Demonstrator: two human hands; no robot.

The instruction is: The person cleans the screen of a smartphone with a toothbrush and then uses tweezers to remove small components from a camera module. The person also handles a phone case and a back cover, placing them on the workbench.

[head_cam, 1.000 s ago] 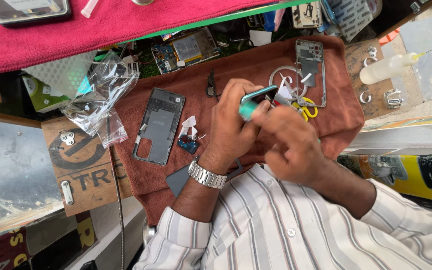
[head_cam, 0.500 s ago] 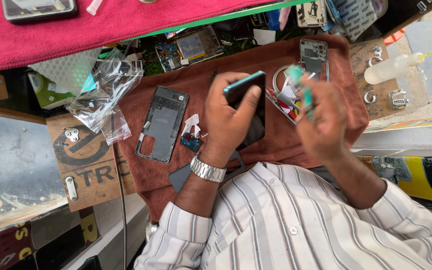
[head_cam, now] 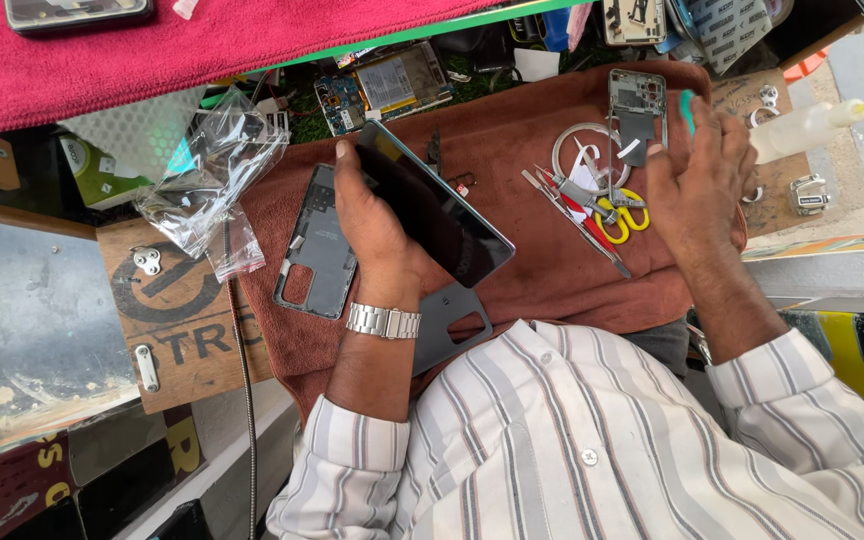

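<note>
Item: phone, dark glass slab, long axis running diagonally from upper left to lower right, screen up, above the brown cloth. My left hand gripped it along its left edge, fingers curled round. My right hand was loosely closed, pinching a small teal pick. Beside: grey back cover, yellow scissors, tweezers, glue bottle.

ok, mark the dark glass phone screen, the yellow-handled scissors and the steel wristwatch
dark glass phone screen [head_cam: 439, 212], head view, middle of the glass.
yellow-handled scissors [head_cam: 620, 222], head view, handle loop.
steel wristwatch [head_cam: 383, 321], head view, band.
</note>
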